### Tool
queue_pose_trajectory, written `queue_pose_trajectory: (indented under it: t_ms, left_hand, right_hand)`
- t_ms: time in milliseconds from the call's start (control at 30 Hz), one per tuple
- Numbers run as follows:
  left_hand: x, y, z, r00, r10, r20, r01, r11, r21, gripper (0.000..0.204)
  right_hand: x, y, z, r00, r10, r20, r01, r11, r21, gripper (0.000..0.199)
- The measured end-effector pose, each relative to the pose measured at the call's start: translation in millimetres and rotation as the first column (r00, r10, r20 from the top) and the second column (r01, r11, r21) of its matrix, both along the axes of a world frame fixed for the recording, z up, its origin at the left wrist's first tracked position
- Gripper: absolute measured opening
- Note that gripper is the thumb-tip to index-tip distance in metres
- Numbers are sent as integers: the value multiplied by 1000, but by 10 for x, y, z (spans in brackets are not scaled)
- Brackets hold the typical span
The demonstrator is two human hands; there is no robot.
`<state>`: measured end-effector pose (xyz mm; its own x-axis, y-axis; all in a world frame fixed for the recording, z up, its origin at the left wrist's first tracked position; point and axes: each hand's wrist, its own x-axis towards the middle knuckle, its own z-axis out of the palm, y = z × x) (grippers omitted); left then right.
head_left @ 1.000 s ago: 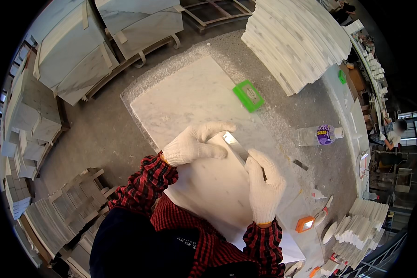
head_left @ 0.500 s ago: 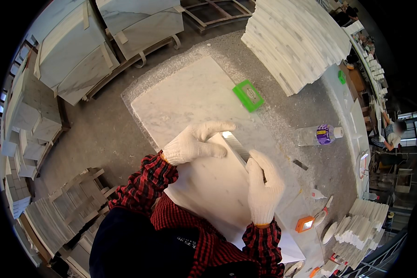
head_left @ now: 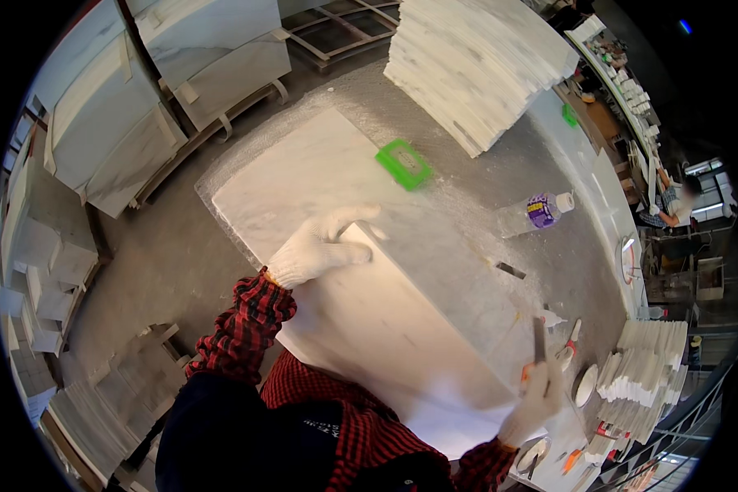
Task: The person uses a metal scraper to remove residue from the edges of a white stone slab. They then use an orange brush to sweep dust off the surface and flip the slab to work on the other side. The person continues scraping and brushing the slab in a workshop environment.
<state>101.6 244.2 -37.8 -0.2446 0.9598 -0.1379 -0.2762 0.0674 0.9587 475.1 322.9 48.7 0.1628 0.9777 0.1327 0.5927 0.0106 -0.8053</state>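
Note:
My left hand [head_left: 320,246], in a white glove, lies over the far corner of a large white stone slab [head_left: 385,328] that leans against my body, and steadies it. My right hand [head_left: 537,402], also gloved, is low at the right by the table edge. It is closed around an orange-handled tool [head_left: 539,348] whose dark blade points up. Under the slab lies a bigger white marble sheet [head_left: 303,172] on bubble wrap.
A green block [head_left: 403,162] sits on the marble sheet, and a plastic bottle [head_left: 537,211] with a purple label lies to its right. A tall stack of white tiles [head_left: 476,66] stands at the back. Small tile stacks [head_left: 644,369] and bowls crowd the right edge. Slabs [head_left: 98,123] lean at the left.
My right hand has left the slab's upper edge and moved down and right to the orange-handled tool. The left hand stays on the slab's corner.

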Motion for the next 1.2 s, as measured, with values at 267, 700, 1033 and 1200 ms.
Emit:
queue_pose_trajectory:
  t_ms: [267,700,1033,1200]
  left_hand:
    - [52,2,28,981,143,-130,-143,990,5,70]
    - [114,118,-337,938,288,192,-317,938,142,73]
    - [78,67,-414,865,491,-106,-493,870,9,80]
    - [436,1,-311,734,591,-334,-614,788,47,80]
  right_hand:
    - [2323,-406,-366,896,-428,-120,438,896,77,26]
    - [3592,-990,-741,573,-672,469,690,704,165,24]
    - [3838,-786,-939,414,-379,827,663,748,11,32]
    - [4176,-424,-881,230,181,956,591,755,-285,41]
